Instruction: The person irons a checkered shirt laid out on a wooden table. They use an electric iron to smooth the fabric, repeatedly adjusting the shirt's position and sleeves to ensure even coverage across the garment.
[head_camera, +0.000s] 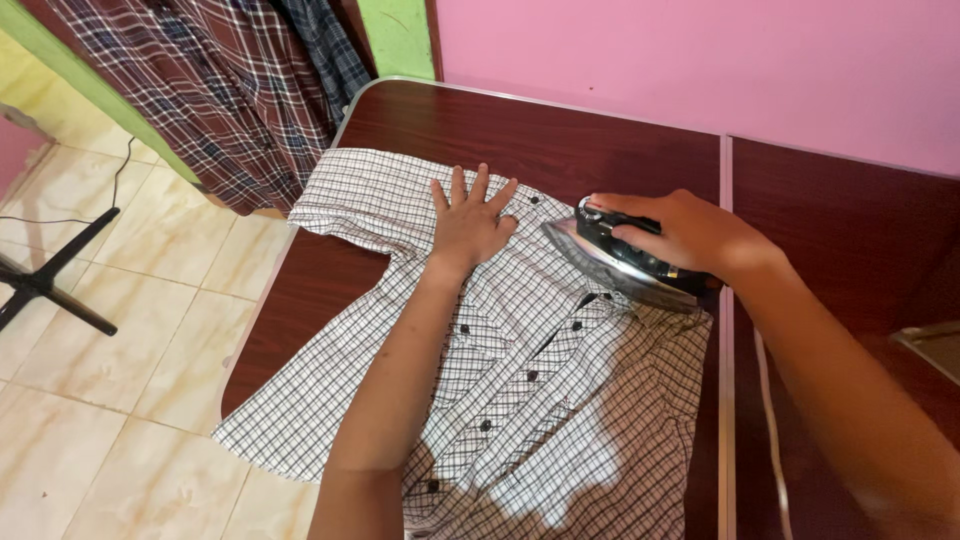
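Both forearms enter from the near edge of the desk (420, 115), a dark brown top with a pale metal rim and a seam running front to back on the right. White shirt with dark check (520, 400) lies spread flat across the desk's left half, button placket facing up, one sleeve reaching toward the far left corner, hem hanging over the near left edge. Left hand (470, 222) released, fingers spread, palm pressed flat on the cloth near the collar end. Right hand (690, 235) clenched around the handle of a black and silver iron (620, 268), soleplate down on the shirt's right shoulder area, close to the seam. Judged progress: pressing is under way at the upper part; cloth under the left hand looks fairly smooth, the lower front nearer the camera shows soft folds, so probably most of the body remains. Plaid garments (230, 80) hang beyond the far left corner; a black stand foot (50, 280) rests on the tiled floor (130, 330).
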